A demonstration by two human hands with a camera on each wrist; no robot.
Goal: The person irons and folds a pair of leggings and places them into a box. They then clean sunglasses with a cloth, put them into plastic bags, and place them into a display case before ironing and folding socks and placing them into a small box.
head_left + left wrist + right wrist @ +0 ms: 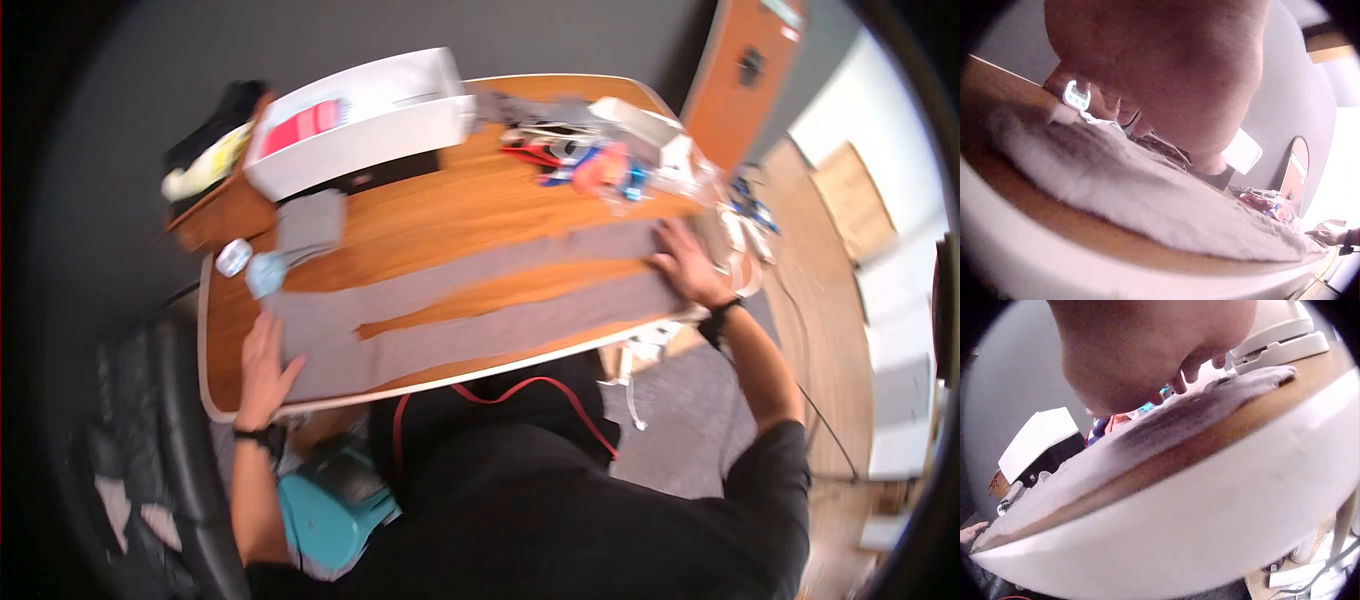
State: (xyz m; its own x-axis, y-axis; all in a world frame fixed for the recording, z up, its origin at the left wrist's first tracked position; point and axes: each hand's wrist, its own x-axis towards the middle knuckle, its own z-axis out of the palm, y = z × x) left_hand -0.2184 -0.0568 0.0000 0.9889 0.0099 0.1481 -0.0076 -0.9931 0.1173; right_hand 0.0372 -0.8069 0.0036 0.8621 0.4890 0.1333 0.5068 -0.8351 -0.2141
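Grey trousers lie spread lengthwise along the front of the wooden table, waist at the left and both legs stretching right. My left hand rests at the waist end, fingers straight and thumb spread over the cloth. At the far end of the legs, my right hand lies with extended fingers on the leg ends. The left wrist view shows the cloth running away beneath the left hand. From the right wrist, the right hand appears just over the fabric, its fingertips close to it.
Behind the trousers stand a white box with something red inside and a brown bin of clothes. A folded grey cloth and a small white timer are at the left. Bagged items crowd the back right.
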